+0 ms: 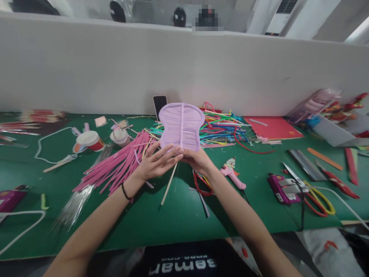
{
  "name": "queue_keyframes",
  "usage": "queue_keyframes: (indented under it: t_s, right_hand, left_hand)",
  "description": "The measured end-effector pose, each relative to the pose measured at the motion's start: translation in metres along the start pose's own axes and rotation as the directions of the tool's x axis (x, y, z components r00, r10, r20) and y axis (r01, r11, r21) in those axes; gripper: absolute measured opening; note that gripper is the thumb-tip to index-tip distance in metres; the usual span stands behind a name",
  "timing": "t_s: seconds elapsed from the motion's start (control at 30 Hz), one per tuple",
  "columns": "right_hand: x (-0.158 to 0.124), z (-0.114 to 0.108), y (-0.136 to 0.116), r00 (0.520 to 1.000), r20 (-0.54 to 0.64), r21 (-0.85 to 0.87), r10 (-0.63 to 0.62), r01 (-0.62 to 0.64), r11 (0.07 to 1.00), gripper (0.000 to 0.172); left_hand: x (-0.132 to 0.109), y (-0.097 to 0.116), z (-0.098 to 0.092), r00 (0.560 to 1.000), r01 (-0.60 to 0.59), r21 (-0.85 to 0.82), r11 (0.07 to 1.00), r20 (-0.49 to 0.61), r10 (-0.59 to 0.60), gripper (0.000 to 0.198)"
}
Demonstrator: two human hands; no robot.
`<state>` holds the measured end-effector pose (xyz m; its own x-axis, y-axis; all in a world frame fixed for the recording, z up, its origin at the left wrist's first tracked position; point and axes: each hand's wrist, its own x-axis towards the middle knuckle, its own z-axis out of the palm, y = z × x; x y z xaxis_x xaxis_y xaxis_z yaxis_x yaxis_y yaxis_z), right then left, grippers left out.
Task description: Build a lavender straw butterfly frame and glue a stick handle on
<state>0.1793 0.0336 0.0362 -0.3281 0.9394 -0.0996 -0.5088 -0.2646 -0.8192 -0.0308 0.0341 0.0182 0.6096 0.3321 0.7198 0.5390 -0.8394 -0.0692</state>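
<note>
At twelve o'clock above the green table (pixel 184 227), the lilac, waisted, fuzzy-looking panel (pixel 191 125) is gripped low by the right hand (pixel 199 158), while the left hand (pixel 154 163) has its fingers loosely extended at the lower edge, so uneven pressure could bend the rim.

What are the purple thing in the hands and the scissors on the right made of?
Purple piece: probably fuzzy craft stems, because its packed strands look soft and matte. Scissors: blades likely metal, being silvery; the bright red and yellow handles look like plastic.
</note>
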Motion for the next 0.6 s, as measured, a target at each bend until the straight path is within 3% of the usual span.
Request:
queue_keyframes:
  t_s: [0.13,0.3,0.37,0.43,0.53,0.6]
  right_hand:
    - [0.006,0.001,0.000,0.973,-0.198,0.047,-0.120,0.131,0.990,0.042]
    - [0.008,0.003,-0.001,0.948,-0.267,0.056,-0.172,0.193,0.980,0.040]
    - [0.009,0.002,-0.001,0.945,-0.272,0.047,-0.182,0.202,0.978,0.042]
    - [0.010,0.001,0.000,0.944,-0.274,0.032,-0.185,0.201,0.979,0.042]
    - [0.014,-0.002,0.002,0.947,-0.265,0.012,-0.180,0.190,0.982,0.041]
    - [0.017,-0.005,0.001,0.952,-0.249,-0.002,-0.180,0.185,0.983,0.040]
  left_hand:
    - [0.001,0.011,0.015,0.984,0.174,0.054,0.983,0.018,-0.175,0.056]
    - [0.003,0.031,0.031,0.902,0.432,-0.226,0.873,0.103,-0.419,0.046]
    - [0.005,0.037,0.035,0.831,0.543,-0.380,0.749,0.116,-0.544,0.042]
    - [0.009,0.041,0.038,0.744,0.615,-0.564,0.552,0.182,-0.643,0.041]
    - [0.016,0.046,0.038,0.615,0.612,-0.766,0.200,0.302,-0.728,0.044]
    - [0.021,0.047,0.038,0.514,0.578,-0.816,0.030,0.335,-0.790,0.050]
